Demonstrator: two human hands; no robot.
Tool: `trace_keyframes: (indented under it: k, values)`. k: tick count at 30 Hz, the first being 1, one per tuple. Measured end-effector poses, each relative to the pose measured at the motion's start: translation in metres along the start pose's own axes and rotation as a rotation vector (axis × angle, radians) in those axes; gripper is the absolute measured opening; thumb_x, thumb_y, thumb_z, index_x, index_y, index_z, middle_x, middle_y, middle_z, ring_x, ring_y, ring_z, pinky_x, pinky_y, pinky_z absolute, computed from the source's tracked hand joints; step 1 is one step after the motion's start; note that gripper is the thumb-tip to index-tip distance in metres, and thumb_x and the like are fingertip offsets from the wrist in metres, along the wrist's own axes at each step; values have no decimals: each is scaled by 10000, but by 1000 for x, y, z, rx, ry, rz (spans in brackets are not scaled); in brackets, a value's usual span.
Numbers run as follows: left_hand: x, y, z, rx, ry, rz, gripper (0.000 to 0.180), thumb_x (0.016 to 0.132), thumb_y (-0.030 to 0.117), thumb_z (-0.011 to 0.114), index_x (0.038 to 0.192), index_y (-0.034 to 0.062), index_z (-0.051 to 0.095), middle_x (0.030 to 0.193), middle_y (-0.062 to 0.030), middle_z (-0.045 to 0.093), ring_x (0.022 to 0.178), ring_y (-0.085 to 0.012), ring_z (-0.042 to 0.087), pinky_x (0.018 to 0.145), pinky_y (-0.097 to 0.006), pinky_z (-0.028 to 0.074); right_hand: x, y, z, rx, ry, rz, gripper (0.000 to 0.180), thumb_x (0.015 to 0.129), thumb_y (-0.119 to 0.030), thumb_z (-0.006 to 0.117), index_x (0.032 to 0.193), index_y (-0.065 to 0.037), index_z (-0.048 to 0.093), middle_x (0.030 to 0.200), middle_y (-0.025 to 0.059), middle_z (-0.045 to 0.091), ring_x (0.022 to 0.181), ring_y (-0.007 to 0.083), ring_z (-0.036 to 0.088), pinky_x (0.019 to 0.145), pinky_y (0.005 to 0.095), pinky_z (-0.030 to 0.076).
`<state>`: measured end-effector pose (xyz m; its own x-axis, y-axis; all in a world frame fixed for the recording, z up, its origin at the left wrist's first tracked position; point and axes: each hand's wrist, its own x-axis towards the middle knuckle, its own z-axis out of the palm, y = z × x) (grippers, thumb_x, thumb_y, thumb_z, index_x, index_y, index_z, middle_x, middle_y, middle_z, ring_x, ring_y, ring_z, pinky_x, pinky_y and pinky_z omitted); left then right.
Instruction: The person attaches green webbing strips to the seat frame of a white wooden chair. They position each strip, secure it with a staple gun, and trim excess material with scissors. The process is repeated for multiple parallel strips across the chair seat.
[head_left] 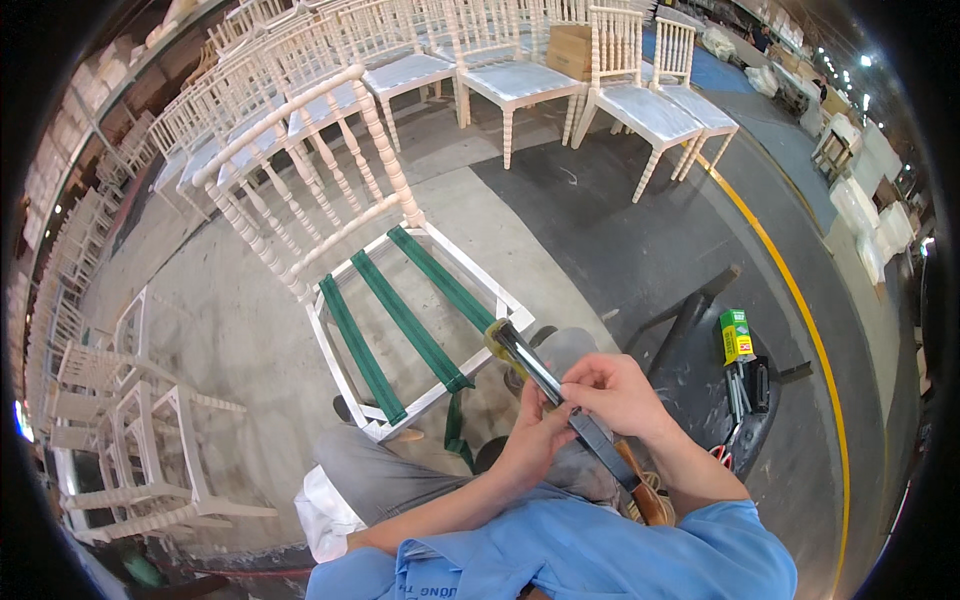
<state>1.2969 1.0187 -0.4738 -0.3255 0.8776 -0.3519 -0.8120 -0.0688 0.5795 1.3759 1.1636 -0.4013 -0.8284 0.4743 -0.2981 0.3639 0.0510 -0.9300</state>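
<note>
A long, dark staple gun (600,440) lies slantwise across my lap, its yellow-tipped end pointing toward the chair. The fingers of my left hand (535,435) are closed around its middle, next to a shiny metal strip. My right hand (612,393) pinches at the same spot; what is between its fingertips is too small to make out. Just ahead stands a white chair frame (325,330) with a spindle back. Three green webbing straps (405,315) run from back to front over its open seat, and a loose webbing end (455,430) hangs down at the front.
On a black stool (700,390) to my right lie a green and yellow box (736,335), staple strips (738,390), a black tool (760,385) and red-handled scissors (722,455). Rows of white chairs (520,80) stand behind; more chair frames (150,450) are at left.
</note>
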Motion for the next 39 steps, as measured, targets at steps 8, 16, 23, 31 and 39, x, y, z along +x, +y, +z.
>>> trace_keyframes:
  k: [8, 16, 23, 31, 39]
  values:
    - [-9, 3, -8, -21, -79, 14, 789, 982, 19, 604, 1621, 222, 187, 1457, -31, 419, 1269, -185, 506, 1004, -433, 487, 19, 15, 5, -155, 107, -72, 197, 973, -198, 698, 956, -2, 709, 720, -12, 668, 647, 60, 598, 583, 253, 467]
    - [-20, 16, -2, -88, -72, 43, 559, 1047, 156, 592, 1552, 173, 351, 1267, -36, 556, 1143, -191, 603, 913, -414, 548, 52, 91, 31, 845, -290, 570, 748, 999, -720, 422, 1216, -35, 633, 887, 48, 696, 791, 159, 692, 672, 331, 586]
    - [-19, 30, -4, -105, 47, -33, 388, 1122, 329, 437, 1472, 163, 443, 1184, -42, 604, 840, -221, 707, 700, -378, 607, 90, 91, 47, 1135, -300, 465, 714, 963, -738, 480, 1064, -51, 646, 759, 7, 632, 552, 121, 558, 512, 268, 509]
    - [-41, 21, -26, 307, 47, -61, 740, 1007, 285, 691, 1562, 10, 286, 1276, -103, 556, 968, -176, 648, 851, -341, 584, 131, 56, 30, 941, -77, 64, 647, 969, -725, 482, 801, -107, 576, 657, -9, 526, 564, 123, 540, 482, 264, 448]
    - [-1, 27, -26, 371, 338, 419, 394, 1053, 294, 616, 1306, -4, 567, 1016, -15, 608, 907, -72, 534, 834, -238, 449, 106, 46, 44, 485, -161, 85, 526, 933, -605, 678, 937, -85, 606, 752, -3, 588, 630, 121, 590, 554, 304, 508]
